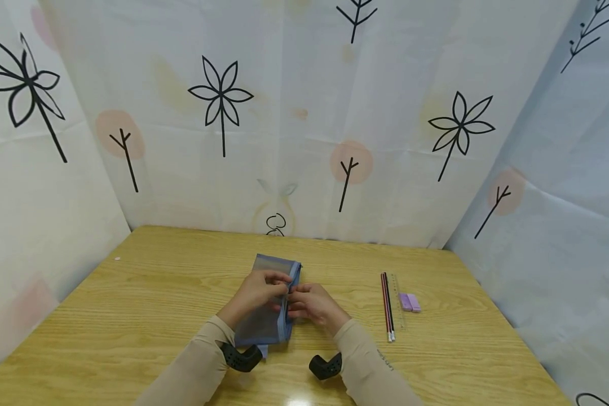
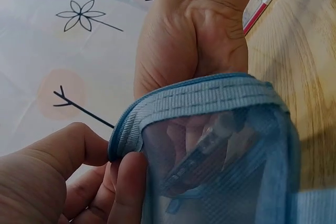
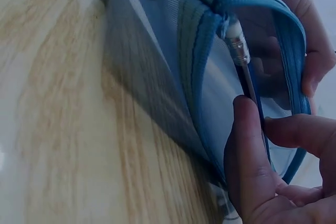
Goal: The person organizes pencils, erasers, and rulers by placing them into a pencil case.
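Observation:
A blue mesh pencil pouch [image 1: 256, 327] with a zipped edge lies under both hands at the table's middle, its mouth gaping. My left hand [image 1: 261, 290] pinches the zipper edge of the pouch [image 2: 210, 95], thumb on one side and fingers on the other. With thumb and forefinger, my right hand [image 1: 314, 304] pinches a dark pencil [image 3: 242, 59] at the mouth. The pencil's white eraser end and silver ferrule show inside the opening in the right wrist view. Through the mesh in the left wrist view, the right fingers and slim shapes appear blurred.
To the right on the wooden table [image 1: 157, 293] lie a red pencil [image 1: 385, 307], a black pencil [image 1: 389, 304], a clear ruler [image 1: 397, 299] and purple erasers [image 1: 410, 303]. A patterned white cloth [image 1: 284, 113] stands behind and at both sides.

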The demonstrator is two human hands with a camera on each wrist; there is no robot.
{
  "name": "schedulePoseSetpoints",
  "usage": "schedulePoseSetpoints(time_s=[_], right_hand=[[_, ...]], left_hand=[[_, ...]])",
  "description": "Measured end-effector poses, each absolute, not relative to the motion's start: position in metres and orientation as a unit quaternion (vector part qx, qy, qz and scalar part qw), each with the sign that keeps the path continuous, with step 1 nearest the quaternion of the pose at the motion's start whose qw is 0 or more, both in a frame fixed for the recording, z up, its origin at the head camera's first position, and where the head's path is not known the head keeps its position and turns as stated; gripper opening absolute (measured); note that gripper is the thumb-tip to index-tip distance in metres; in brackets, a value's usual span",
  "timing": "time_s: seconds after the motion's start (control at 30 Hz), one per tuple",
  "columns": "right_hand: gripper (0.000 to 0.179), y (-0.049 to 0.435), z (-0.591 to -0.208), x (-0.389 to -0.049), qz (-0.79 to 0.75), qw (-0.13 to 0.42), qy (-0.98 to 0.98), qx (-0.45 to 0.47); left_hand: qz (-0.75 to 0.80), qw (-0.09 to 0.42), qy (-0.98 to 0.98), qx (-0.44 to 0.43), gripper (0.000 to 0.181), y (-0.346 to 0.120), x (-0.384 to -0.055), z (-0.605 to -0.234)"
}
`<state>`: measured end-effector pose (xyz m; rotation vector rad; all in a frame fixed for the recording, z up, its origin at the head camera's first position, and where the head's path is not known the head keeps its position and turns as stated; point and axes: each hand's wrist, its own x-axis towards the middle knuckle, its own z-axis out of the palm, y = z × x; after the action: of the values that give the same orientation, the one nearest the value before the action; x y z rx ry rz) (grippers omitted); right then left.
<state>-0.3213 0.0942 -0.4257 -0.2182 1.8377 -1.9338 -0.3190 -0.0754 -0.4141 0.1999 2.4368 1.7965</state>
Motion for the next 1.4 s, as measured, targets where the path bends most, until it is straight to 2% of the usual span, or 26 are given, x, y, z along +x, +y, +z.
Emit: schedulePoseSetpoints(time_s=[0.2,0.77,1.4], right_hand=[[0.043,0.092,-0.425,-0.319,-0.699,0.219,0.677,-0.074],[0.037,0.090,-0.430,-0.318,-0.689,0.190,0.696,-0.067],[0.039,0.105,-0.416,-0.320,-0.638,0.180,0.746,-0.059]], left_hand=[[0.603,0.066,0.792,0.066,0.027,-0.074,-0.320,-0.416],[0.606,0.031,0.792,0.066,0.029,-0.076,-0.321,-0.417],[0.609,0.039,0.789,0.069,0.026,-0.078,-0.321,-0.417]])
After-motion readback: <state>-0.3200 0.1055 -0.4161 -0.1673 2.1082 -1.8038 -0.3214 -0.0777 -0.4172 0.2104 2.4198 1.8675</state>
